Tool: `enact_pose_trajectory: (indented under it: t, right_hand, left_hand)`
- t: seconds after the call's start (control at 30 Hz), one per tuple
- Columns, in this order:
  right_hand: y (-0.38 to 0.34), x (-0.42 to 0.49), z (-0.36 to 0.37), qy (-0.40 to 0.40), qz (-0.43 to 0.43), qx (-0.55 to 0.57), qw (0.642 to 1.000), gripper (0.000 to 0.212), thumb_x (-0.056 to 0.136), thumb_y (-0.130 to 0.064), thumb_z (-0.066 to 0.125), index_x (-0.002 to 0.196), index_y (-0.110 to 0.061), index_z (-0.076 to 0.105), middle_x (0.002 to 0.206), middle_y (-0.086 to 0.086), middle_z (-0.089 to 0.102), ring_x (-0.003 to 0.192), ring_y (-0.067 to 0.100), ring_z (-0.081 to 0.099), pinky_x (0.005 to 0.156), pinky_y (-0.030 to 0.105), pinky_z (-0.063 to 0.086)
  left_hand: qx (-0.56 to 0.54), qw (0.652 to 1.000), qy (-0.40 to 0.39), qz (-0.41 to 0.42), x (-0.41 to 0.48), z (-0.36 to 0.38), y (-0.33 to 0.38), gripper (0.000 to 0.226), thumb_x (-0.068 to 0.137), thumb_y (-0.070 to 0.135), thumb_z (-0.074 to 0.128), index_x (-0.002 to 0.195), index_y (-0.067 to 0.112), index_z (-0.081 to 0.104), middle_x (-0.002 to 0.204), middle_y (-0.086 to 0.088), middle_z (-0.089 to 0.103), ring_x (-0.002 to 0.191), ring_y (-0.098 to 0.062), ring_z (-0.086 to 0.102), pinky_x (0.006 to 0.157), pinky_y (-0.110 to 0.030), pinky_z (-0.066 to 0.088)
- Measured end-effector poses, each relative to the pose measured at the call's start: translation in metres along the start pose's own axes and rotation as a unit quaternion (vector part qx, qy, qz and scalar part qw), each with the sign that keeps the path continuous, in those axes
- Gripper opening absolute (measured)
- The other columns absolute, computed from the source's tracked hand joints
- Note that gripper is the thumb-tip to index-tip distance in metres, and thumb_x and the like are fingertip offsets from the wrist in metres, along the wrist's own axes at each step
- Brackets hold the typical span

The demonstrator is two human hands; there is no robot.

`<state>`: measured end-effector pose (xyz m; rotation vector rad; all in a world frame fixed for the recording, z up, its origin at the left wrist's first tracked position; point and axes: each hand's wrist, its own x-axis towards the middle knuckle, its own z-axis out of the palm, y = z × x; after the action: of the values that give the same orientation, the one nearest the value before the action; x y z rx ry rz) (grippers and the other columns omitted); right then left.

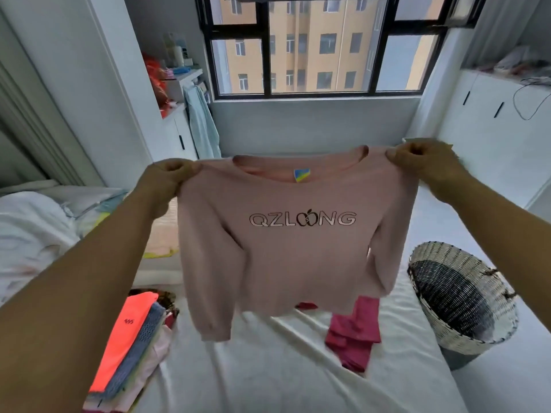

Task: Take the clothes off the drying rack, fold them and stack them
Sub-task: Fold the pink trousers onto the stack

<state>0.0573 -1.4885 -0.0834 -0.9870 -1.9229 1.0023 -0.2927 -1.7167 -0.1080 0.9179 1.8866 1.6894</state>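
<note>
Left hand (170, 174) and right hand (417, 158) pinch the sweatshirt (292, 248) shoulders; hanging sleeves may bunch underneath if lowered carelessly onto the bed (268, 368).

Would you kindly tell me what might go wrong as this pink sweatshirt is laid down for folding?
The pink sweatshirt hangs over the red garment on the bed, so it may land on it and fold lumpy. The left hand and right hand pinch only its shoulders, so the dangling sleeves may crumple underneath.
</note>
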Motion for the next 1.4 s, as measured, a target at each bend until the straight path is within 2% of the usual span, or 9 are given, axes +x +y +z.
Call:
enact_pose_trajectory:
  t: [0.27,0.4,0.5,0.7,0.87,1.03,1.17,1.27,1.4]
  right_hand:
    - [0.039,-0.035,-0.004,-0.06,0.005,0.0,0.998,0.062,0.054,-0.075,0.067,0.069,-0.014,0.064,0.074,0.003,0.057,0.073,0.012,0.05,0.067,0.028,0.035]
    - [0.113,-0.091,0.028,-0.137,0.087,-0.007,0.987,0.036,0.087,-0.036,0.056,0.062,-0.01,0.061,0.065,0.001,0.053,0.067,0.016,0.047,0.06,0.027,0.032]
    - [0.179,-0.146,0.061,-0.175,0.163,-0.047,0.97,0.053,0.087,-0.05,0.055,0.046,-0.016,0.049,0.049,-0.011,0.041,0.054,0.009,0.036,0.054,0.024,0.023]
    - [0.302,-0.275,0.109,-0.282,0.272,-0.145,0.909,0.047,0.089,-0.037,0.057,0.051,-0.02,0.036,0.049,-0.006,0.031,0.045,0.005,0.028,0.051,0.025,0.017]
    - [0.353,-0.365,0.128,-0.389,0.299,-0.221,0.843,0.042,0.079,-0.063,0.053,0.048,-0.036,0.047,0.049,-0.015,0.045,0.052,0.0,0.043,0.053,0.019,0.027]
    - [0.383,-0.435,0.143,-0.358,0.294,-0.218,0.859,0.015,0.078,-0.05,0.066,0.07,-0.047,0.055,0.068,-0.024,0.056,0.077,-0.006,0.058,0.069,0.016,0.041]
    - [0.409,-0.441,0.159,-0.41,0.244,-0.248,0.843,0.027,0.064,-0.088,0.038,0.081,-0.067,0.042,0.08,-0.039,0.052,0.076,-0.006,0.054,0.073,0.015,0.039]
    - [0.425,-0.409,0.189,-0.332,0.239,-0.237,0.881,0.017,0.09,-0.031,0.053,0.092,-0.047,0.048,0.079,-0.019,0.058,0.084,0.003,0.049,0.07,0.018,0.039]
    - [0.435,-0.329,0.236,-0.195,0.187,-0.222,0.937,0.03,0.088,-0.014,0.045,0.113,-0.004,0.058,0.111,0.016,0.053,0.101,0.033,0.055,0.09,0.033,0.039]
  left_hand:
    - [-0.048,0.988,-0.145,-0.038,-0.032,0.008,-0.024,0.015,0.071,0.032,0.073,0.069,0.018,0.075,0.07,0.0,0.071,0.063,-0.009,0.065,0.058,-0.019,0.052]
    - [0.013,0.969,-0.2,-0.146,-0.076,0.017,-0.106,0.057,0.031,0.055,0.089,0.067,0.014,0.074,0.066,-0.006,0.069,0.055,-0.012,0.063,0.049,-0.018,0.049]
    - [0.062,0.949,-0.209,-0.228,-0.114,0.025,-0.182,0.041,0.048,0.042,0.088,0.068,0.01,0.073,0.072,-0.014,0.063,0.055,-0.011,0.058,0.048,-0.018,0.044]
    - [0.158,0.858,-0.344,-0.347,-0.207,0.037,-0.311,0.012,0.081,0.02,0.071,0.07,0.015,0.075,0.06,0.011,0.061,0.055,0.002,0.052,0.053,-0.01,0.038]
    - [0.243,0.781,-0.468,-0.335,-0.281,0.036,-0.391,0.023,0.06,0.052,0.067,0.06,0.03,0.068,0.059,0.017,0.058,0.06,0.007,0.048,0.064,-0.012,0.036]
    - [0.198,0.701,-0.552,-0.405,-0.355,-0.017,-0.549,0.042,0.075,0.038,0.054,0.106,0.013,0.07,0.105,-0.013,0.062,0.065,0.024,0.049,0.084,-0.015,0.042]
    - [0.275,0.745,-0.484,-0.367,-0.35,0.023,-0.523,0.018,0.064,0.051,0.054,0.078,0.041,0.057,0.078,0.031,0.054,0.079,0.011,0.051,0.082,-0.017,0.043]
    - [0.35,0.835,-0.383,-0.185,-0.332,0.063,-0.503,0.028,0.068,0.051,0.047,0.095,0.059,0.049,0.085,0.029,0.055,0.086,0.007,0.049,0.077,-0.008,0.039]
    - [0.409,0.882,-0.226,-0.06,-0.286,0.103,-0.505,0.03,0.074,0.025,0.046,0.102,0.023,0.057,0.093,-0.005,0.065,0.09,-0.011,0.049,0.077,-0.022,0.047]
